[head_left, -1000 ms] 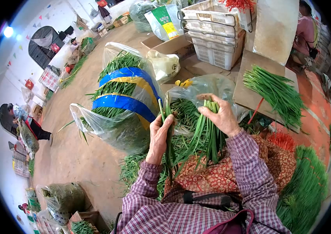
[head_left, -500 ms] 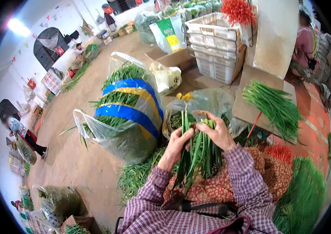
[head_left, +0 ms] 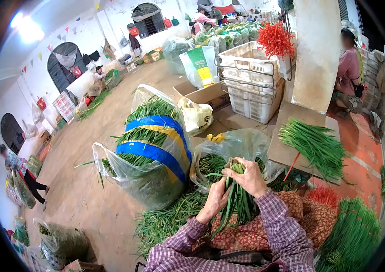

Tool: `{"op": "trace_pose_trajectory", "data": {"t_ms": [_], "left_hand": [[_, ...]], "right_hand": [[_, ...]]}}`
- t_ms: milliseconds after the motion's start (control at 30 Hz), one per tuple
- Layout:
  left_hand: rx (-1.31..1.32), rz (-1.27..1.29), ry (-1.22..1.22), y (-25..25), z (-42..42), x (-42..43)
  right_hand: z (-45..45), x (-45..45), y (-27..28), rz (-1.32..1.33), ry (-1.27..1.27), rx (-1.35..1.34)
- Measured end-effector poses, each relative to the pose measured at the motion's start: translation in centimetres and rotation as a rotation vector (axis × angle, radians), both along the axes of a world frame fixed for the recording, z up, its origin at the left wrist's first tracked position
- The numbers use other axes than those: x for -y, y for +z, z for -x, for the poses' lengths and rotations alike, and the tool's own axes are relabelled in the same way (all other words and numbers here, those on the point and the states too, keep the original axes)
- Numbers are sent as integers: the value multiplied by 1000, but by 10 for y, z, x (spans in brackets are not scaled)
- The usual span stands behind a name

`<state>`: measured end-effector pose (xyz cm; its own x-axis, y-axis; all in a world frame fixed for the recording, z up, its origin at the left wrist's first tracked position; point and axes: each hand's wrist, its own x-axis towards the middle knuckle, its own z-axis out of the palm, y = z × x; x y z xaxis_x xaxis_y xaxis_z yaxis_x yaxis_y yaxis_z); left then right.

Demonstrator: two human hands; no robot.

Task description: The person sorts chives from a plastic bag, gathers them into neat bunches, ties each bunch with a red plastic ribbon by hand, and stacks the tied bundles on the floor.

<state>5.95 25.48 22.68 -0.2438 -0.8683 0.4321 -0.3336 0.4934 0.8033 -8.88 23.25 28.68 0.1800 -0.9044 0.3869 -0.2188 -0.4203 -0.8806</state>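
Note:
In front of my lap, my right hand (head_left: 249, 177) is closed around a bunch of chives (head_left: 242, 201), its pale cut ends upward and its flat leaves hanging down. Just below and to the left, my left hand (head_left: 218, 199) has its fingers curled on leaves at the side of the same bunch. Behind my hands stands an open clear plastic bag (head_left: 256, 140) with more greens inside. On a board to the right lies a neat bundle of chives (head_left: 312, 145), with a red tie strip (head_left: 292, 166) sticking out beside it.
A large bag of greens (head_left: 149, 158) wrapped in blue and yellow tape stands left. Loose leaves (head_left: 169, 226) cover the floor below it. Stacked white crates (head_left: 251, 86) hold red ties (head_left: 276, 41). Tied chives (head_left: 351, 235) stand at my right. A person (head_left: 22, 174) carries a bag far left.
My left hand has moved down and right, and the separate stalks it held upright are now against the bunch in my right hand. My view has tilted up a little.

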Motion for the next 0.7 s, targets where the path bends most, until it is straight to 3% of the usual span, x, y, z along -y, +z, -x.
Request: {"op": "trace_pose_trajectory", "data": {"t_ms": [67,233,267,333,367,400,433,467,533,567,600,633,700], "left_hand": [[15,18,23,-1,1,1],[68,70,84,19,-1,-12],[60,-52,7,7,-11,-10],[215,-202,-134,-3,-37,-10],[356,-25,-147,-2,-54,-15],[494,154,-162,1,-70,-19],[622,-3,-186,28,-80,-28],[657,11,-134,48,-89,-36],[476,-43,-78,106,-89,-53],[352,74,-29,127,-81,-59],[228,187,19,141,-72,-61],[214,267,42,147,-62,-58],[104,167,-117,132,-44,-35]], "right_hand": [[-1,3,-8,56,-137,-102],[3,1,-3,184,-203,-124],[9,6,-4,54,-222,-135],[26,13,4,148,-333,-38],[37,16,12,152,-402,-111],[44,19,20,382,-451,-139],[48,17,30,428,-451,-192],[51,15,36,474,-447,-246],[40,11,28,359,-416,-387],[29,12,20,493,-350,-313],[18,5,20,419,-292,-318],[7,-6,30,366,-209,-235],[-9,-24,49,313,-87,-71]]}}
